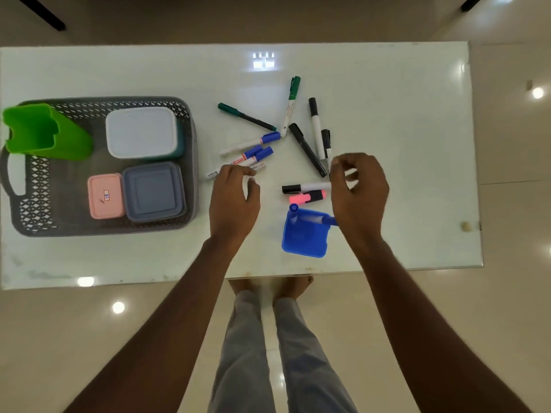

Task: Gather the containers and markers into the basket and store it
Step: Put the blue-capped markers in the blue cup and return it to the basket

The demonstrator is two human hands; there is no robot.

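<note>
Grey basket (193, 174) sits at the table's (411, 138) left end. In it we note a green pen holder (44, 132), a white-lidded container (141, 132), a pink container (105, 195) and a grey-blue container (153, 192).

Loose markers lie mid-table: green markers (290, 105), black markers (307, 150), blue-capped markers (253, 153). A pink highlighter (307, 197) lies beside a black-capped marker (304, 187).

Blue pen holder (304, 236) stands near the front edge, with a blue marker (293, 211) in it.

Left hand (234, 201): fingers loosely curled, tips on a blue-capped marker's barrel, thumb apart, no grip seen.

Right hand (360, 189): fingers curled above the pen holder. We cannot tell whether it holds anything.
</note>
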